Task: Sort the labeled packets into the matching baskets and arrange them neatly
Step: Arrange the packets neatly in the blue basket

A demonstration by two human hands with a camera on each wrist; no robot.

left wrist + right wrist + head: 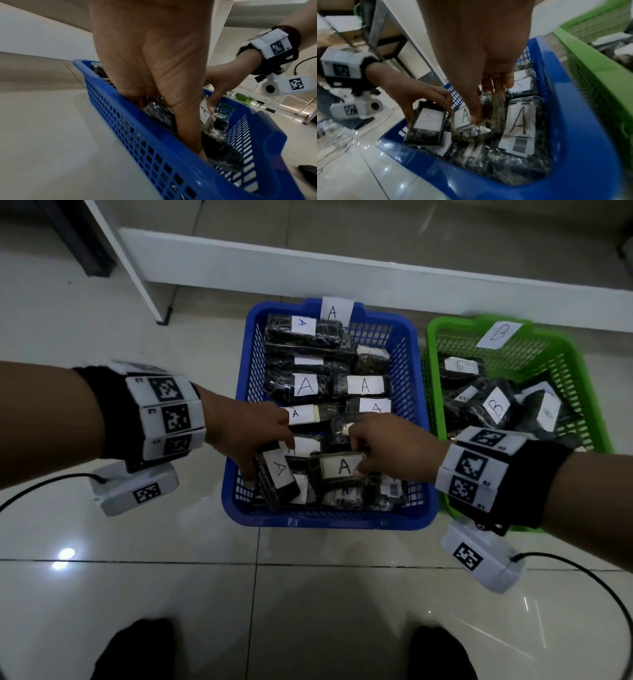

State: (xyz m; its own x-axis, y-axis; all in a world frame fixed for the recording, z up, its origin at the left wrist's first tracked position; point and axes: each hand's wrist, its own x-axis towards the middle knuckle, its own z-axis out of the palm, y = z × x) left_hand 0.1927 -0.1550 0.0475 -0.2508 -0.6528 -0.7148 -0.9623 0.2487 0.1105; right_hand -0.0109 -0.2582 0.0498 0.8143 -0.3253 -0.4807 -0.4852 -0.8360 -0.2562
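Note:
The blue basket (pixel 329 517) with an A tag (pixel 335 309) holds several dark wrapped packets with white A labels. My left hand (pixel 250 436) grips one A packet (pixel 278 477) at the basket's near left corner, thumb on one long edge and fingers on the other (pixel 426 121). My right hand (pixel 387 446) pinches a second A packet (pixel 337 469) beside it, thumb on its label (pixel 471 121). To the right, the green basket (pixel 479 323) with a B tag (pixel 498 334) holds several packets marked B (pixel 495 405).
Both baskets stand side by side on a glossy tiled floor (pixel 171 594). A low white ledge (pixel 308 268) runs behind them, with a white frame leg (pixel 137 275) at the left. Cables trail from both wrist cameras. My dark shoes (pixel 137 648) are at the bottom.

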